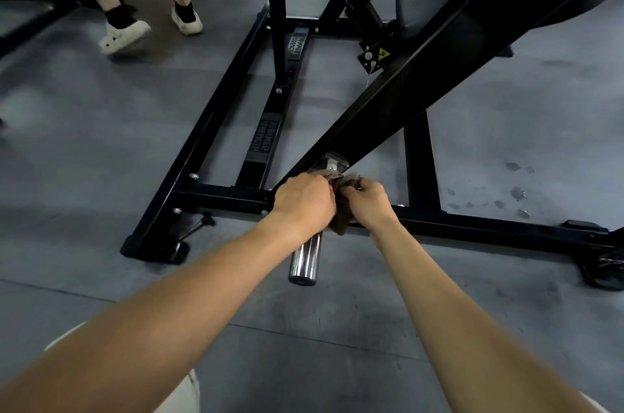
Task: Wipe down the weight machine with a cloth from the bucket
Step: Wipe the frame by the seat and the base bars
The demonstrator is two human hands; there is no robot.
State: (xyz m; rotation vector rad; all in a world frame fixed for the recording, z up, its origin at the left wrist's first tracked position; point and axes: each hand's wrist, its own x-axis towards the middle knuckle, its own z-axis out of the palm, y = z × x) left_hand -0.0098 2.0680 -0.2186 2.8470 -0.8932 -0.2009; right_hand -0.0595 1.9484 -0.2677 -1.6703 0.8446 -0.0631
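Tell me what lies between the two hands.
A bunched brown cloth fills the gap between the left hand and the right hand, at the chrome bar; the head view shows it.

HAMMER STRENGTH on weight machine bar [275, 102], twice

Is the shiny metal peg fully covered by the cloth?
No, the peg sticks out bare at its lower end, below the left hand and the cloth.
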